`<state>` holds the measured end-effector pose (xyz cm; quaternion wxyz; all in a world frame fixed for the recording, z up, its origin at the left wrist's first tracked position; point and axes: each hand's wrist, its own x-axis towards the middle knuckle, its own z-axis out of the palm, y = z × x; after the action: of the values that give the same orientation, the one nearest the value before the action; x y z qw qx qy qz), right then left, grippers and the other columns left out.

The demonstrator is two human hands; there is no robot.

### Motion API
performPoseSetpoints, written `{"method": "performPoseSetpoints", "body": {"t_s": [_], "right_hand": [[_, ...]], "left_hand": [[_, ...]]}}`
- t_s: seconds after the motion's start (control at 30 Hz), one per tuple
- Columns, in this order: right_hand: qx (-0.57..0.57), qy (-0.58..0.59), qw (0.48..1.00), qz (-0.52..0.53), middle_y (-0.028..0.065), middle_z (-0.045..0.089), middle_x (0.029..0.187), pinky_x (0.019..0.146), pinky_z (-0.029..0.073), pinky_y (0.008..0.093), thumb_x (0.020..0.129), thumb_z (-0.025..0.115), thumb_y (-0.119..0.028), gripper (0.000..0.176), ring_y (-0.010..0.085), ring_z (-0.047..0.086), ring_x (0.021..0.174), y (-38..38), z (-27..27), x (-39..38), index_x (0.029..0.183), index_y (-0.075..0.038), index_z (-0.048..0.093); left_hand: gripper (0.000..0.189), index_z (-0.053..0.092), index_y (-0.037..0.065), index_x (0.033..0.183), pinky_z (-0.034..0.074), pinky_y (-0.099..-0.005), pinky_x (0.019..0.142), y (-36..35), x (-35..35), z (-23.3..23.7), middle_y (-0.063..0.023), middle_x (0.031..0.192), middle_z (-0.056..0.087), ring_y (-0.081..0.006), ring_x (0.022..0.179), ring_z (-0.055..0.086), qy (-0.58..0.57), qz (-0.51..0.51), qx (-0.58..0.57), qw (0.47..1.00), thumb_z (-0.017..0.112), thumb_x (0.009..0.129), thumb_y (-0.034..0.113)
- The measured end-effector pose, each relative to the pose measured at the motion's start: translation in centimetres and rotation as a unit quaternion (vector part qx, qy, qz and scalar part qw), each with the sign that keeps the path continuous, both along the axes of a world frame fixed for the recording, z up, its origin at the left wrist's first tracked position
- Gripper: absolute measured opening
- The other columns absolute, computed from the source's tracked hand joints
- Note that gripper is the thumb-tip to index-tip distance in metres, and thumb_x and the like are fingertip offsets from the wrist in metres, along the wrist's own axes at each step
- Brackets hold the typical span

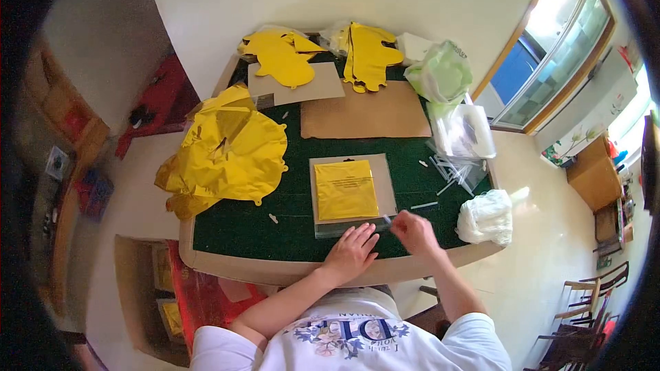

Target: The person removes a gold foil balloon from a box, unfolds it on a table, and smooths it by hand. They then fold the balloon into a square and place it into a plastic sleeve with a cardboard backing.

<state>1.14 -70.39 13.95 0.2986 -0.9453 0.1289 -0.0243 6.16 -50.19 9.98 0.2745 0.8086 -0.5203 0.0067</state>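
A folded yellow foil sheet (347, 190) lies on a grey card inside a clear plastic bag (386, 182), flat on the dark green table top. My left hand (351, 253) rests with its fingers spread at the bag's lower edge. Just right of it, my right hand (414, 232) is closed in a pinch on a small pale strip (388, 220) by the bag's lower right corner. Another thin strip (424, 205) lies on the green surface beyond my right hand.
Crumpled yellow foil (234, 151) covers the table's left side. Flat yellow foil shapes (282, 58) and brown cardboard (364, 113) lie at the back. White straws (454, 172), a green plastic bag (440, 75) and a white string bundle (485, 218) stand right. A box (141, 282) sits below left.
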Motion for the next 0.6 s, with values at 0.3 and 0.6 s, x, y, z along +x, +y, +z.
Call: {"method": "performPoseSetpoints", "body": {"t_s": [0.3,0.6], "right_hand": [[0.002,-0.092,0.994,-0.059,0.0142,0.061,0.081,0.066,0.050,0.0437,0.082,0.063,-0.010,0.010,0.0356,0.061,0.075,1.9,-1.1,1.6,0.089,-0.005,0.058],[0.007,-0.028,0.999,0.023,0.0108,0.060,0.089,0.071,0.048,0.0423,0.078,0.067,-0.014,0.014,0.0311,0.060,0.082,1.5,-0.4,-1.5,0.088,-0.007,0.060]], "left_hand": [[0.044,0.055,0.002,0.122,0.032,-0.0440,0.108,-0.1,-0.1,-0.2,-0.0156,0.134,0.047,-0.0288,0.129,0.041,-0.005,0.005,-0.009,1.000,0.058,0.087,0.028],[0.043,0.054,0.002,0.122,0.033,-0.0443,0.108,0.1,0.0,-0.2,-0.0165,0.134,0.047,-0.0304,0.129,0.041,0.002,0.000,-0.017,1.000,0.059,0.087,0.025]]}}
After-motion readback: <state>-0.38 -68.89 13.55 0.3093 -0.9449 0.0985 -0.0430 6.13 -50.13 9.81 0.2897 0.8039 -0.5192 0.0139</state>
